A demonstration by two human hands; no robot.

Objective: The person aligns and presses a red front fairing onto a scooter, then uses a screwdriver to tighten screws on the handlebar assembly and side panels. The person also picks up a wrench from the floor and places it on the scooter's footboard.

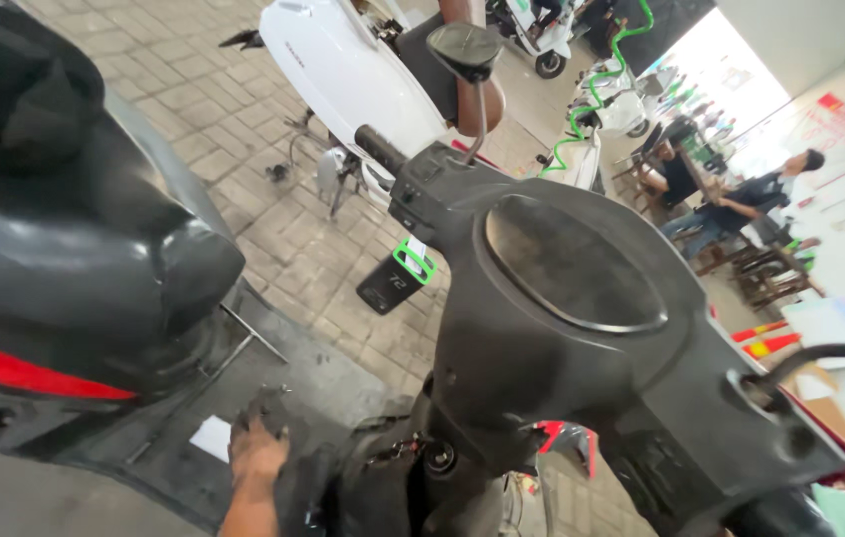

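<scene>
I look down on a black scooter. Its dusty handlebar cover [582, 298] with an oval instrument panel fills the middle. One greasy hand of mine [258, 452] reaches down at the bottom onto the dark footboard [323, 378], fingers spread over a black part; I cannot tell for sure which hand it is, it appears to be my left hand. It grips nothing that I can see. A small white paper [212, 438] lies just left of it. The ignition lock with keys [422, 455] sits to its right. My other hand is out of view.
The black seat [75, 229] with a red stripe fills the left. A black tag with a green clip [398, 276] hangs off the left handgrip [380, 149]. A white scooter [353, 70] stands on the paving behind. People sit at tables at the far right.
</scene>
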